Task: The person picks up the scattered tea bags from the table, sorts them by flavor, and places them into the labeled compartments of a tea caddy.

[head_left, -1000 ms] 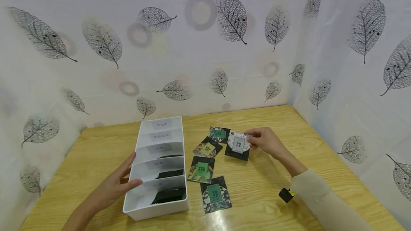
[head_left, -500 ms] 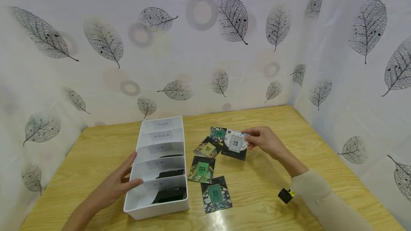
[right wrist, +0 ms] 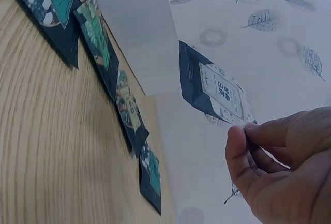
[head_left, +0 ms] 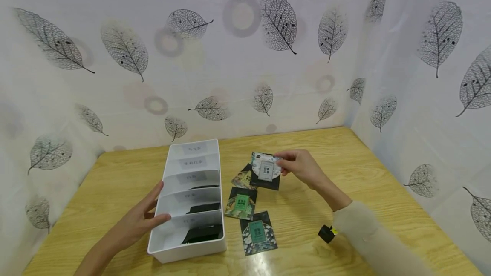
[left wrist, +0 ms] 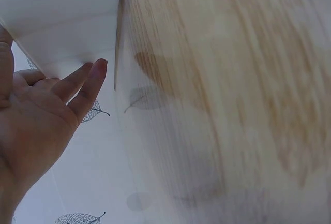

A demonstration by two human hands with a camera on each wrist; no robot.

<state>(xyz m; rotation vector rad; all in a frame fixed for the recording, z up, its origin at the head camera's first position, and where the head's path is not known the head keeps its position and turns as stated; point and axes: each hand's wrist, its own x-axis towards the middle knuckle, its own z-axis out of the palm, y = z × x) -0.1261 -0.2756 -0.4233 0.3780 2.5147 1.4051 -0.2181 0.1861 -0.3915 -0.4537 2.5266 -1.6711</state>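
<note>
My right hand (head_left: 303,167) pinches a tea packet (head_left: 265,171) by its edge, between thumb and fingertips. This packet is black below and white floral above, with a pale label. In the right wrist view the packet (right wrist: 222,92) is lifted clear of the table. At the long white divided box (head_left: 187,252), my left hand (head_left: 134,218) holds the left wall, thumb over the rim and fingers along the outside. Tea packets with a yellow label (head_left: 239,179), green label (head_left: 241,204) and teal label (head_left: 258,232) lie right of the box.
Another teal-labelled packet (right wrist: 151,175), hidden in the head view, lies farthest back. Black packets (head_left: 203,233) stand in the box's near compartments, whose dividers bear labels. A small black object (head_left: 326,234) with a yellow mark is by the right sleeve. Leaf-patterned sheeting (head_left: 230,54) encloses the wooden table.
The right hand has carried the white-labelled packet leftward, so it now covers the rear teal-labelled packet in the head view. The left hand and the box have stayed in place.
</note>
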